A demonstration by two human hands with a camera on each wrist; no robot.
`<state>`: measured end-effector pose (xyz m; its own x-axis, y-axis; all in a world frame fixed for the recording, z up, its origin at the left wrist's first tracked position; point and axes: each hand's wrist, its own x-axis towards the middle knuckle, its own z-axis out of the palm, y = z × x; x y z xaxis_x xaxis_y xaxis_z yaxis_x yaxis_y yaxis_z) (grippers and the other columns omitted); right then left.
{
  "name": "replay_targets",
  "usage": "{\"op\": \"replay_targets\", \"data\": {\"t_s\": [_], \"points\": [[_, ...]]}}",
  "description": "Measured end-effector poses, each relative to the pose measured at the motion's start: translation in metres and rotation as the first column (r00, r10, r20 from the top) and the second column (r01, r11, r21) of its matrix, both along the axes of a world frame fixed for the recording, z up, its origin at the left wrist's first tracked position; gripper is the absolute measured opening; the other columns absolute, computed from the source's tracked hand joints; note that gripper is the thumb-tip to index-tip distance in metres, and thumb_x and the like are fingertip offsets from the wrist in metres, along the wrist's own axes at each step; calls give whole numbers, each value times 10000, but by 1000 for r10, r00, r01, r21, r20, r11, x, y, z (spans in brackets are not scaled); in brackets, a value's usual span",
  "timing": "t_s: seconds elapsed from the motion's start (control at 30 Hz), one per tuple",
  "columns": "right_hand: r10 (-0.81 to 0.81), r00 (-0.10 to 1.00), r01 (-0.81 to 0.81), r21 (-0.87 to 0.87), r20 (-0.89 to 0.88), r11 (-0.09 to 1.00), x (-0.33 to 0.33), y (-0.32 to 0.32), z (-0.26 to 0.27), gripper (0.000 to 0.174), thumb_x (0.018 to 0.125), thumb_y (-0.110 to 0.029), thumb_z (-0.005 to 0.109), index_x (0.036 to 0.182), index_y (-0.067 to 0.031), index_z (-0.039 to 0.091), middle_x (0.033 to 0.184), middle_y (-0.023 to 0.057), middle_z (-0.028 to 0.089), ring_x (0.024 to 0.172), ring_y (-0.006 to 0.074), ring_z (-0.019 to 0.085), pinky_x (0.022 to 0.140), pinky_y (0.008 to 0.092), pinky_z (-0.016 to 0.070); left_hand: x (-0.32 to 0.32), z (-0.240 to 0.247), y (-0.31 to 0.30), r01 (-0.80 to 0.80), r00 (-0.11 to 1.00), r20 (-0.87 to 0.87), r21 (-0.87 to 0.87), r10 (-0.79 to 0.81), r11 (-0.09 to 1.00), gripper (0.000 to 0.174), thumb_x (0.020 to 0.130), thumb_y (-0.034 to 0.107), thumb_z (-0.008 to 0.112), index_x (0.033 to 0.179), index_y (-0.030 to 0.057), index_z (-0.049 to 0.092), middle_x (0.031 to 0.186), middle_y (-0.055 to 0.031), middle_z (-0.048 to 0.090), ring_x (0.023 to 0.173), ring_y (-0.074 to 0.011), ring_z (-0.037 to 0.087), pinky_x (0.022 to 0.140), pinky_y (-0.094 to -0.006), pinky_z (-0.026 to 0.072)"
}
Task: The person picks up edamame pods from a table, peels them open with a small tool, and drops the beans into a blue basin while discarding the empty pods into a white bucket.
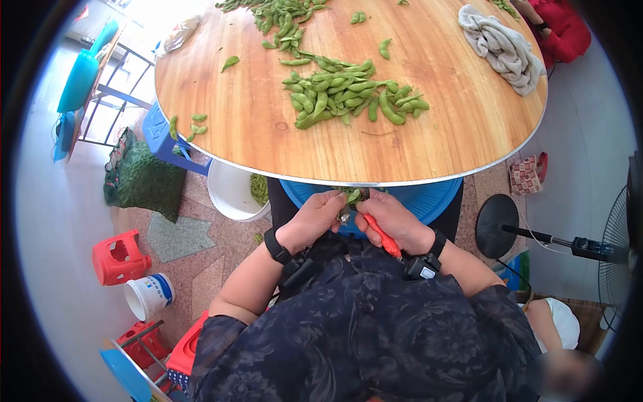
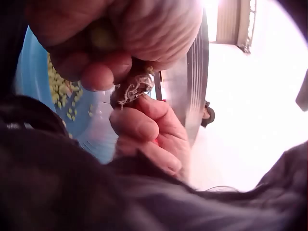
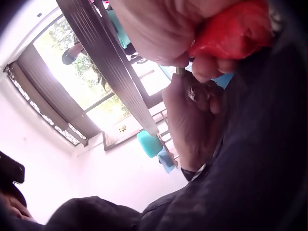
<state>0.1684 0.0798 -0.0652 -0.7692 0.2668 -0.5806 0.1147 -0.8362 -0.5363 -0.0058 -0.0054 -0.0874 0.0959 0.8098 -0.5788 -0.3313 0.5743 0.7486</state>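
Note:
Both hands meet over a blue basin (image 1: pixel 439 199) just below the table's near edge. My left hand (image 1: pixel 313 220) pinches a green soybean pod (image 1: pixel 353 197) at its fingertips. In my right hand (image 1: pixel 400 222) I grip a red-handled tool (image 1: pixel 382 236), its working end hidden by the hands; the right fingertips are close to the pod. A frayed, silvery-and-dark scrap (image 2: pixel 137 89) shows between the hands in the left wrist view. Loose pale green beans (image 2: pixel 60 89) lie in the basin.
A heap of soybean pods (image 1: pixel 335 94) lies on the round wooden table (image 1: pixel 221 134), with a crumpled grey cloth (image 1: pixel 502 50) at right. Left of the basin stands a white bucket (image 1: pixel 228 194) with pods inside. A standing fan (image 1: pixel 616 241) is at far right, a red stool (image 1: pixel 120 258) at left.

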Motion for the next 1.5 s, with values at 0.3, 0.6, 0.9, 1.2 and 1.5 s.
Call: {"op": "replay_targets", "data": {"t_s": [0.3,0.6,0.9,1.2,1.5], "points": [[84,960,-232,588,268,775,-3,12,-8,218,848,-159,573,952,30,539,654,89,547,452,156,523,429,295,433,-1,-3,1,377,788,-588,229,-181,897,332,992,223,434,793,-17,546,624,-23,496,606,-98,450,569,-277,400],[-141,951,-293,948,275,-124,1,29,-48,225,783,-132,566,922,43,591,781,232,607,741,411,587,669,442,482,-5,2,-1,404,742,-651,245,-160,881,330,995,213,428,772,-12,519,631,-34,472,614,-121,441,581,-297,410],[145,894,-431,902,424,18,7,19,23,226,828,-180,585,888,32,534,714,233,595,715,411,614,632,474,481,-25,25,-20,243,749,-662,297,17,923,295,954,234,509,797,-9,567,649,-143,544,594,-243,529,584,-353,436],[16,963,-246,903,268,-351,-45,51,116,142,845,-105,581,906,-21,484,729,178,565,642,369,596,548,429,483,-144,-13,-101,0,-125,-917,381,378,925,452,861,121,600,1276,-21,487,1138,-231,598,1020,-337,598,851,-335,479],[-87,967,-246,772,241,-586,-91,80,87,90,867,-75,519,955,-65,506,873,148,582,650,346,619,550,413,505,-72,52,-74,-147,697,-597,425,398,893,180,927,123,579,1049,-8,602,839,-45,616,763,-89,574,689,-242,479]]}}
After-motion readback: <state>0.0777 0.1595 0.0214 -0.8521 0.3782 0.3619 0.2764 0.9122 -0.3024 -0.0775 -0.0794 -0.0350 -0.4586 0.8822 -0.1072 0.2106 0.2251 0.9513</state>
